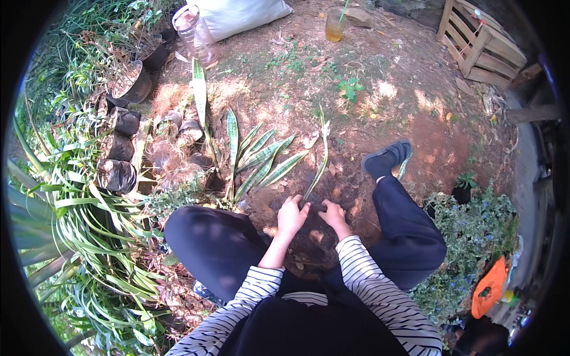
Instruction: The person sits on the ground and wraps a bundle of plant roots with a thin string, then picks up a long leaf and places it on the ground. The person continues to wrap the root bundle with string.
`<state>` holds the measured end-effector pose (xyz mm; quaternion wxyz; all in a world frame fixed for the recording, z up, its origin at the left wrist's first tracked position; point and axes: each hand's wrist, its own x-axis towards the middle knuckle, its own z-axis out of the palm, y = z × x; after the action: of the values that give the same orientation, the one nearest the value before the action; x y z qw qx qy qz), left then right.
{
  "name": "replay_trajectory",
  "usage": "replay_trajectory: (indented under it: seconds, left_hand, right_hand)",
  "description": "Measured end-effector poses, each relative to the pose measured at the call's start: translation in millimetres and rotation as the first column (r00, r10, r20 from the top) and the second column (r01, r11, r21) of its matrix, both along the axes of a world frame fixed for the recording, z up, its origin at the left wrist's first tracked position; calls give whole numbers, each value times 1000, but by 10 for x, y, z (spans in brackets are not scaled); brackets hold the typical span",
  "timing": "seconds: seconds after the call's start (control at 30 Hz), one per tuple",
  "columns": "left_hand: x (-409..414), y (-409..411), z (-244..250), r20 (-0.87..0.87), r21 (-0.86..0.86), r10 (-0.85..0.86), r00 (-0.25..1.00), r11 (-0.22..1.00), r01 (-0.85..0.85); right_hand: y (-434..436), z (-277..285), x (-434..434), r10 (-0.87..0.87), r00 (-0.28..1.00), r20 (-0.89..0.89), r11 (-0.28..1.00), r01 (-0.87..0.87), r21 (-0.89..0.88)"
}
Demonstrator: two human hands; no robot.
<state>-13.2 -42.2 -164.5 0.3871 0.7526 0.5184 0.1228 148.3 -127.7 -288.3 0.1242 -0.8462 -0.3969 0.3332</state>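
Between my knees, my left hand is low over dark soil, thumb and fingers closed about the base of a slender snake plant leaf. That leaf leans up and away from me, its lower end partly hidden by the fingers. To its right, my right hand reaches down to the same soil, with thumb and forefinger apart and nothing seen between them. Several snake plant leaves with pale edges fan out left of my hands. A taller snake plant leaf rises behind them.
Black plant bags and pots line the left. A clear bottle, white sack and drink glass stand ahead. A wooden crate is far right, leafy plants and an orange item nearer.
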Motion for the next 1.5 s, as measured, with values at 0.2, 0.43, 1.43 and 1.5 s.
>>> replay_trajectory:
  seconds: [0.2,0.43,1.43,1.5]
  left_hand:
    - [72,45,83,129,-67,100,987,993,-92]
    - [134,22,24,278,-75,168,946,985,-153]
    - [110,63,-27,408,-170,311,858,950,-264]
    - [113,82,-117,435,-268,345,832,931,-246]
  right_hand:
    - [-78,1122,125,19,961,277,992,-53,118]
    - [-245,1649,115,-91,931,355,742,-175,648]
    - [-329,1754,4,-254,949,-186,715,314,625]
    - [-317,1663,22,-235,914,-330,655,400,641]
